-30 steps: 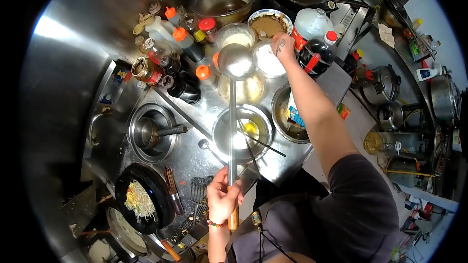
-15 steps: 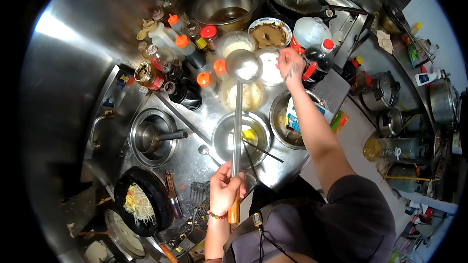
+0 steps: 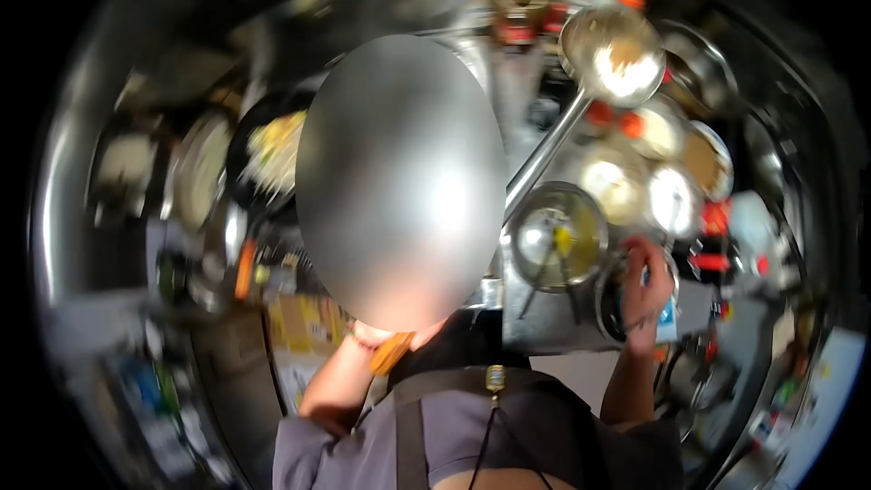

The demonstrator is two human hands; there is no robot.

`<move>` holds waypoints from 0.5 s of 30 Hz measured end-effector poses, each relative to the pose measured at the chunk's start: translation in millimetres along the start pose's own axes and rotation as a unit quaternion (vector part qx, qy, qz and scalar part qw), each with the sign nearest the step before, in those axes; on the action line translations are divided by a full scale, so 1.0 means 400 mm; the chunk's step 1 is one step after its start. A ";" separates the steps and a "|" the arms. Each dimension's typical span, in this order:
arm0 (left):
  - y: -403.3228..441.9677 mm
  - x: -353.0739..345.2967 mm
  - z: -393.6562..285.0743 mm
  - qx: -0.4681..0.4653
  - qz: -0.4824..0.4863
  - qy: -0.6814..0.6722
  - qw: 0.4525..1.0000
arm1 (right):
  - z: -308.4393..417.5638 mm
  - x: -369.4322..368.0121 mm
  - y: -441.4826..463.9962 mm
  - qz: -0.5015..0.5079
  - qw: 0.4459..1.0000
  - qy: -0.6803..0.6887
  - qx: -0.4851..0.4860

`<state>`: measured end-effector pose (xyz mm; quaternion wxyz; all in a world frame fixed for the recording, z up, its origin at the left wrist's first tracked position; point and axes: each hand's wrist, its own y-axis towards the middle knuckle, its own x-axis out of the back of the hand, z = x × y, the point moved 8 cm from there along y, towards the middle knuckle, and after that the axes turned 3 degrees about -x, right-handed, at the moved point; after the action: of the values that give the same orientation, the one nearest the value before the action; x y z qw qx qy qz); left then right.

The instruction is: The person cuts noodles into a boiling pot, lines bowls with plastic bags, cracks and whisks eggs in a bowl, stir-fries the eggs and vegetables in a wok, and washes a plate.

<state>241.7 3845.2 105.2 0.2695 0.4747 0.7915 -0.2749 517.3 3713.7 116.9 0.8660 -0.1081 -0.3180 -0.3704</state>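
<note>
A long steel ladle [image 3: 612, 59] slants up to the right, its bowl raised over the counter. My left hand [image 3: 428, 334] is closed round the ladle's wooden handle end, close to my body. A smooth grey oval patch hides most of that hand and the middle of the shaft. My right hand [image 3: 646, 289] is above a steel bowl [image 3: 610, 331] with a packet in it. Its fingers look bent but are smeared, so I cannot tell whether they hold anything. Beside it, another steel bowl [image 3: 596, 218] holds something yellow and dark chopsticks [image 3: 564, 281].
At left sits a dark pan with noodles and yellow bits [image 3: 272, 159]. Bowls of pale contents [image 3: 612, 191], white powder [image 3: 673, 200] and brown paste [image 3: 703, 163] stand at right. A red-labelled dark bottle [image 3: 712, 261] is by them. Everything is blurred.
My view has turned left, so the counter things appear farther right. My right hand has drawn back from the white powder bowl. The ladle, still in my left hand, now slants instead of pointing straight ahead.
</note>
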 end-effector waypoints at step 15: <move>-0.648 0.649 -0.415 -0.263 -0.399 0.707 0.522 | 0.517 -0.877 -0.304 0.356 0.924 -0.046 0.133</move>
<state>-123.8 4013.2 90.0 -0.4034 0.0556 0.8653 0.2923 150.0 3916.7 49.9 0.9318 -0.1148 -0.3440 0.0137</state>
